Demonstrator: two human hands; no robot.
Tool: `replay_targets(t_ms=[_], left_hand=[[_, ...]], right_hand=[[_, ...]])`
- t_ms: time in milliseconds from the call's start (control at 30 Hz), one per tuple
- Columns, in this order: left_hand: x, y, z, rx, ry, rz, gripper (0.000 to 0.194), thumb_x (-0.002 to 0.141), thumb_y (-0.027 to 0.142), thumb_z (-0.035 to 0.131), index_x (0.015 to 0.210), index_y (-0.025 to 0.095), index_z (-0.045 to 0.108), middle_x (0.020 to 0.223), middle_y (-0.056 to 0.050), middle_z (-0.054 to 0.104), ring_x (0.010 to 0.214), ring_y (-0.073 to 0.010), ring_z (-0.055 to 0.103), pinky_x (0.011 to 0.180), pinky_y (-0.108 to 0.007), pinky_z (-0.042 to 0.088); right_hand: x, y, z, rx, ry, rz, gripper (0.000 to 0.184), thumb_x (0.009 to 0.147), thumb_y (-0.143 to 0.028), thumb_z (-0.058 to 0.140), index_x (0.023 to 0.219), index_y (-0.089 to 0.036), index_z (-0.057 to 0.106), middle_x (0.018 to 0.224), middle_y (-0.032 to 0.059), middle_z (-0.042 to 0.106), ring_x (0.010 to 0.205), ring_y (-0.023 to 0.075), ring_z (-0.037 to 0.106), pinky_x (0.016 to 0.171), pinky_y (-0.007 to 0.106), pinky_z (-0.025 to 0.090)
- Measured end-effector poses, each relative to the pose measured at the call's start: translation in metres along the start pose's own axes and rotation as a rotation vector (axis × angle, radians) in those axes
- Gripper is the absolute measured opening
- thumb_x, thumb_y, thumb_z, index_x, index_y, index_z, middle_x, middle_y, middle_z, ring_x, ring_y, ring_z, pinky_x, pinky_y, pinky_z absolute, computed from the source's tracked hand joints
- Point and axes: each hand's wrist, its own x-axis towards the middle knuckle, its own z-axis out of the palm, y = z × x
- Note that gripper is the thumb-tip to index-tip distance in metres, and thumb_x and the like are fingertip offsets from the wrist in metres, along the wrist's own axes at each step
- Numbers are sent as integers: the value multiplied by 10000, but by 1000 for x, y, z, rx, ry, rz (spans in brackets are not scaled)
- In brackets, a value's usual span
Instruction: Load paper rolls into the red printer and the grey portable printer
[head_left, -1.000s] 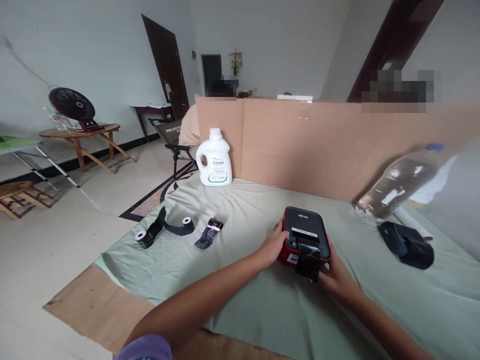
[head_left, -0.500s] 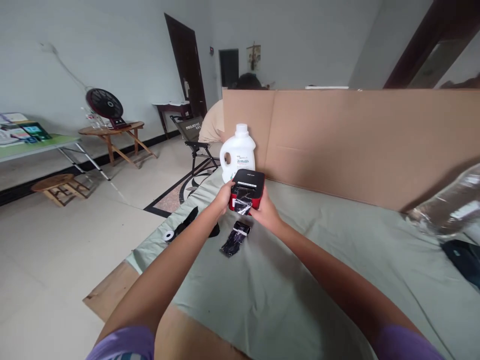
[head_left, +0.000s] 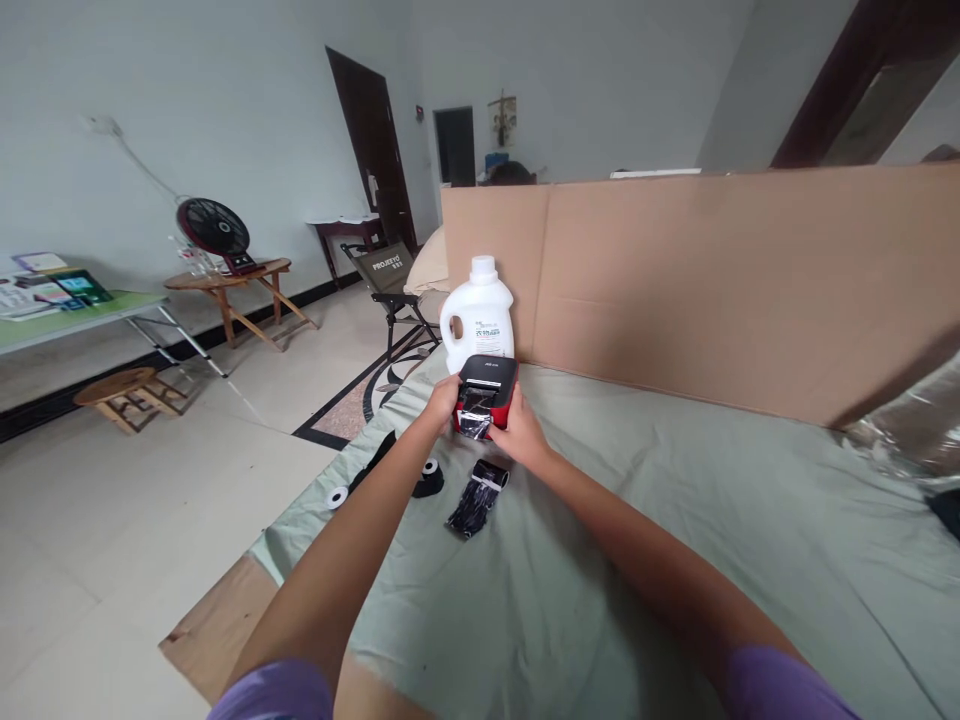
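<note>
Two hands hold one black-and-red device [head_left: 489,372] between them: the left hand [head_left: 444,403] grips its left side, the right hand [head_left: 523,430] its right. The device is at the far side of the cloth-covered table [head_left: 585,580], on the near side of one white jug [head_left: 480,312]; whether its base touches the cloth cannot be told. One glossy black strip [head_left: 477,412] hangs from its near face.

Nearer on the cloth lies one loose black piece [head_left: 474,502] with a pale band. To its left are two white-cored rolls, a left roll [head_left: 337,497] and a right roll [head_left: 428,484], with the left forearm crossing between them. One cardboard sheet [head_left: 675,280] stands along the far side, and one clear bottle [head_left: 919,425] shows partly at the right edge. Farther left are one fan [head_left: 214,228], one folding chair [head_left: 386,268] and one low stool [head_left: 124,388].
</note>
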Motion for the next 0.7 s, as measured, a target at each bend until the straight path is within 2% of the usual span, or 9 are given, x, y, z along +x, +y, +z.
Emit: replay_targets(t_ms=[100,167,233,267,333,400,467,567,700], left_hand=[[-22,15,0,101,128,126,221,787,260,553,935,166,688,1133,-108,725,1199,-274,610,1018,-369,486],[-55,17,10,231,262,387,297,845,208,459,1049,190,675,1324,-83,650,1364,-233,494,1136,-354,393],[-101,3,30,349,263,701,320,878,179,412,1070,206,667,1277,-78,666,1286,-227,557,1117,-376,417],[-129,-10,45,356,161,768,284,896,179,409,987,218,675,1104,-68,714,1122,-220,640,1031,-369,481],[-187,-39,83,408,-286,785,302,915,173,391,858,247,678,803,-30,706,818,-189,678,811,-327,547],[-244,-67,125,522,-783,830,296,931,198,432,990,264,714,905,-39,745,902,-195,695,879,-349,536],[-291,-86,161,647,-1154,917,323,967,294,483,1222,274,680,1232,-71,718,1197,-244,636,1079,-432,446],[-337,-100,189,769,-1412,940,493,1005,446,476,1450,244,529,1572,-99,459,1489,-309,364,1242,-550,202],[-360,-100,189,850,-1528,845,657,1017,524,416,1577,189,336,1661,-93,284,1569,-297,158,1274,-551,29]], right_hand=[[-26,3,-28,-36,41,74,959,781,-505,735,1567,-228,260,1558,180,419,1430,437,400,1145,651,360],[-58,16,-69,-52,60,63,858,796,-524,724,1531,-273,359,1547,139,447,1437,409,404,1168,624,353],[-103,36,-128,-130,130,55,724,801,-503,713,1451,-283,483,1461,135,534,1368,399,479,1150,619,369],[-128,47,-162,-198,181,63,661,797,-490,708,1402,-288,535,1397,134,581,1312,398,518,1129,626,379],[-178,64,-236,-374,302,97,547,796,-465,687,1303,-275,609,1287,139,633,1238,396,540,1105,633,368],[-223,72,-309,-602,424,166,519,793,-468,650,1253,-229,629,1268,163,626,1238,413,506,1093,656,323],[-255,72,-372,-818,559,312,508,804,-455,619,1248,-209,630,1346,190,573,1283,429,437,1073,661,289],[-285,73,-437,-957,723,584,630,752,-450,703,1303,-162,601,1428,263,481,1308,457,392,1046,647,278],[-300,87,-475,-808,673,943,865,649,-532,829,1355,-119,545,1354,318,508,1266,501,438,1013,676,304]])
